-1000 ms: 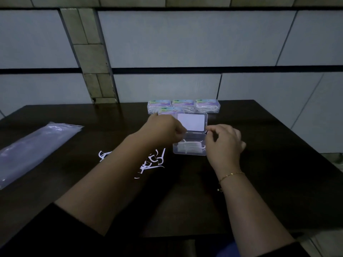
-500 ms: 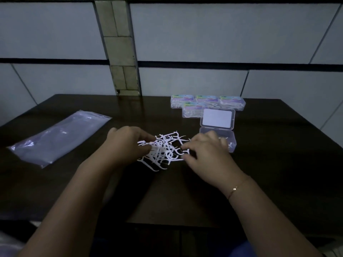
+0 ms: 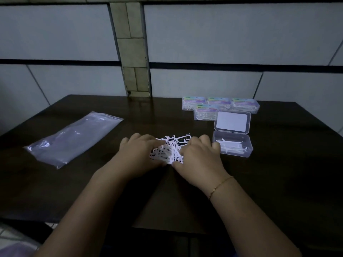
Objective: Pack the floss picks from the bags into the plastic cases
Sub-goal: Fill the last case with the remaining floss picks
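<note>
A heap of white floss picks lies on the dark table between my two hands. My left hand cups the heap from the left, fingers curled round the picks. My right hand closes on it from the right, fingers curled over the picks. Just right of my right hand stands an open clear plastic case with a few picks in its tray; its lid with a white label lies folded back.
Several shut, filled cases stand in a group at the back of the table. A flat clear plastic bag lies at the left. A tiled wall rises behind the table. More plastic shows at the bottom left corner.
Both hands left the open case and came to the loose picks. They have since pushed the picks together into a tighter heap, and the view has shifted left.
</note>
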